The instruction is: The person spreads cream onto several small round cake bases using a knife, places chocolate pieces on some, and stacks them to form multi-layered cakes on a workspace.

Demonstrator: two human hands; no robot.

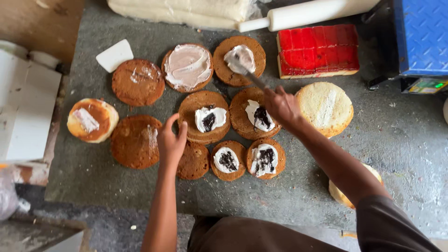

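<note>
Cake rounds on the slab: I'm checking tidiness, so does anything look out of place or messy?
Mostly orderly. One pale cake round sits apart at the slab's near edge, partly hidden under the right arm. Crumbs are scattered over the slab, and the white scraper lies loose beside the rounds.

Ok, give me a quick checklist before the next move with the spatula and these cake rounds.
1. Right hand grips the spatula: ok.
2. Spatula blade on the cream of the top round: ok.
3. Left hand touching the middle round: ok; its grip cannot tell.
4. Cream on every round: not ok; the lower left round has only a smear.
5. Cream spread flat on the top round: not ok, it sits in a dollop.
6. Cream left on the blade: cannot tell.
</note>
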